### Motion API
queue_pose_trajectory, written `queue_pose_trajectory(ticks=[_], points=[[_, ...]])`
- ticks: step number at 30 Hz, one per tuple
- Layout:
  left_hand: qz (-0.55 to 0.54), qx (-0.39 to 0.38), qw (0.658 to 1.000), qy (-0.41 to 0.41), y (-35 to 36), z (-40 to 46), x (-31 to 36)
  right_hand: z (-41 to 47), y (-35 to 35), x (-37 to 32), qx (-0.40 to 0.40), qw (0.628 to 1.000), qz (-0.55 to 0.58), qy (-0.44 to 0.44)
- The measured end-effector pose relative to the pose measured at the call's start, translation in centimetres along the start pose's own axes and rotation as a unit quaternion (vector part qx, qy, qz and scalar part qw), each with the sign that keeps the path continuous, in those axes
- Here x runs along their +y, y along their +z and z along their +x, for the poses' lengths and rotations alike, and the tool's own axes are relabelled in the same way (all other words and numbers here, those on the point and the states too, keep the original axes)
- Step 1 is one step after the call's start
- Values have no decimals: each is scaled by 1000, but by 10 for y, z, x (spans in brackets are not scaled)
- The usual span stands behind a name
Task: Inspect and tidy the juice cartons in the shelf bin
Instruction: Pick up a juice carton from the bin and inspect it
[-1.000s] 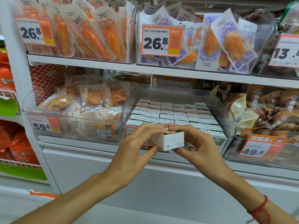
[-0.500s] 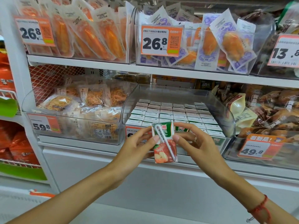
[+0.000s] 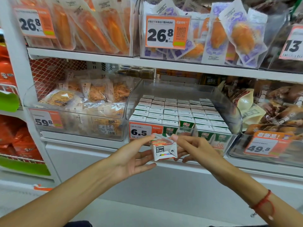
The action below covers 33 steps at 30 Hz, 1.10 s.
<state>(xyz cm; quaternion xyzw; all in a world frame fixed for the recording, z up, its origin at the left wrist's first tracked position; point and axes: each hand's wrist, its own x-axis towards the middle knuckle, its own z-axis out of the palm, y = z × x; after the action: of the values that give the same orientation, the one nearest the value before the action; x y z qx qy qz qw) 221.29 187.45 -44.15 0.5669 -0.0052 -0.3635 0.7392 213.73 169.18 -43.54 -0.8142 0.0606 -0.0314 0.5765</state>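
Holding one small juice carton (image 3: 164,149) between both hands, just in front of the near edge of the clear shelf bin (image 3: 232,112). Carton tipped so its folded white bottom panel faces the camera, barcode-like print and a colour strip visible; orange/green side faces up. Left hand (image 3: 134,157) pinches the carton's left upper corner with thumb and forefinger, other fingers spread loosely beneath it. Right hand (image 3: 195,149) pinches the right upper corner the same way, lower fingers curled under the carton's right side. So both hands are clamped on the carton, none loose. Red string bracelet (image 3: 263,203) on the right wrist.

Bin sits on the middle shelf, centre of view, packed with rows of matching cartons (image 3: 177,110) standing upright, white tops showing. One gap in the near rows, left of centre, where green carton fronts show lower down. Orange price tag (image 3: 143,132) reading 6.5 on the bin's near left front, just behind the left thumb.

Left neighbour bin holds bagged shredded snacks (image 3: 91,95) with a 59.8 tag (image 3: 45,121). Right neighbour bin holds brown packaged food (image 3: 282,105), tag 49.8 (image 3: 264,145). Upper shelf: orange vacuum packs (image 3: 91,25) far left, purple-printed pouches (image 3: 237,33) to the right, a 26.8 tag (image 3: 167,31) between them.
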Motion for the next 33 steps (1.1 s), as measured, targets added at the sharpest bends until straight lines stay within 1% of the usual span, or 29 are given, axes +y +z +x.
queue_pose_trajectory(ticks=[2, 4, 7, 8, 10, 13, 15, 16, 18, 19, 20, 22, 23, 25, 26, 27, 28, 30, 32, 33], points=[[4, -2, 1000, 11, 0, 0, 0, 1, 0, -1, -5, 1000, 3, 5], [16, 2, 999, 46, 1, 0, -1, 1, -1, 0, -24, 999, 21, 13], [66, 32, 984, 165, 4, 2, -5, -1, 1, 1, -83, 992, 89, 21], [80, 40, 975, 205, 6, 2, -6, -1, 2, 2, -86, 991, 101, 7], [98, 45, 961, 255, 11, 1, -8, -1, 5, 3, -51, 993, 98, -41], [106, 50, 952, 284, 15, 2, -10, -1, 7, 2, 24, 993, 43, -109], [105, 66, 955, 271, 16, 3, -7, -1, 8, 1, 84, 988, 15, -129], [102, 71, 961, 249, 16, 2, -5, -1, 7, 0, 113, 984, 3, -139], [84, 57, 977, 190, 13, 1, -2, -2, 6, -2, 167, 971, -52, -165], [78, 36, 984, 159, 11, 1, -1, -2, 4, -2, 185, 962, -88, -181], [70, 5, 989, 129, 10, 0, 0, -2, 3, -2, 192, 953, -121, -199], [39, -56, 994, 84, 9, 0, -1, -4, 3, -3, 172, 937, -191, -235], [21, -70, 995, 72, 8, 0, -2, -5, 4, -2, 158, 926, -228, -257], [10, -71, 995, 68, 6, 1, -3, -6, 6, 0, 135, 902, -287, -292], [16, -69, 995, 75, 5, 1, -3, -5, 7, 0, 123, 903, -290, -293], [26, -67, 993, 89, 5, 2, -2, -5, 8, 0, 107, 917, -267, -278], [40, -65, 991, 106, 6, 1, -1, -5, 9, -1, 90, 940, -219, -245], [68, -49, 986, 146, 7, 0, 1, -2, 10, -3, 64, 982, -93, -149], [90, -31, 977, 190, 8, -1, 2, 1, 10, -3, 40, 997, 6, -61], [105, -27, 972, 209, 9, -2, 3, 2, 10, -2, 27, 998, 38, -39]])
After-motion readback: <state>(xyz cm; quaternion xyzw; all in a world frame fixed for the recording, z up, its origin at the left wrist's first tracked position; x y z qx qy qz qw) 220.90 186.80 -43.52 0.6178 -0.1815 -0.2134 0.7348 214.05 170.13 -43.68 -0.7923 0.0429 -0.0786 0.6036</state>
